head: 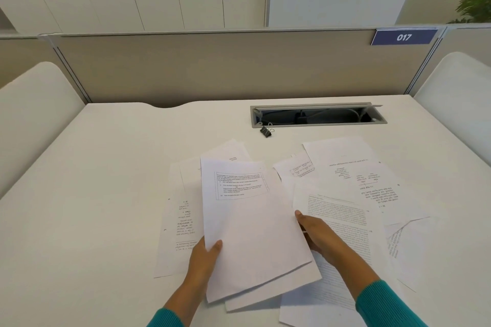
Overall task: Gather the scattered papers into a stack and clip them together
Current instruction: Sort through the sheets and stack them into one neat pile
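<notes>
My left hand [206,255] pinched the white printed paper sheets [247,225] — my right hand [317,236] gripped their right edge — small black binder clip [266,131] far off on the white tabletop [106,167].

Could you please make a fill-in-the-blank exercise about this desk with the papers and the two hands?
1. The small black metal binder clip lies just in front of the grey cable ____ in the white desk.
2. The left hand holds a few white printed sheets with its ____ on top.
3. The blue sign on the beige partition reads ____.
4. Both sleeves are ____ in colour.

Missing words: tray; thumb; 017; teal
</notes>
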